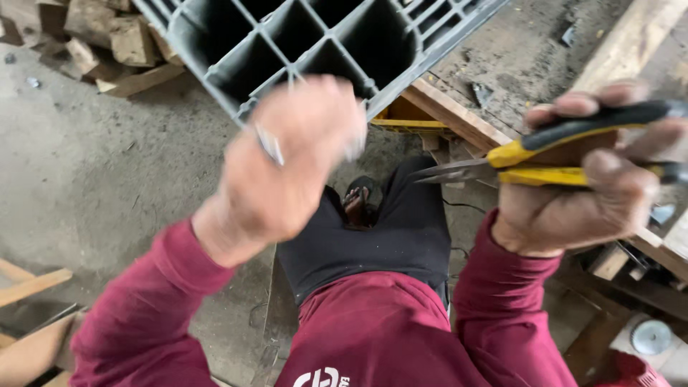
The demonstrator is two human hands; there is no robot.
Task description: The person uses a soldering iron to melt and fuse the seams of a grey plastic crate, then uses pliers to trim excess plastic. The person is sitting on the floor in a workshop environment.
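The right hand (580,193) is clenched round yellow-handled snips (552,154), blades nearly shut and pointing toward the blurred left hand (287,168), fingers curled at the grey plastic grid (315,50) just above it, seemingly mid-trimming there.

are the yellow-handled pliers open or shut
Shut: the yellow-handled pliers in the right hand show metal tips tapering together into one point, no gap visible.

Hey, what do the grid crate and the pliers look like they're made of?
Grid crate: grey moulded plastic by the look, matte, with thin even cell walls. Pliers in the right hand: bare metal jaws, dull grey; handles in yellow and black sleeves, probably rubber or plastic, slightly glossy.
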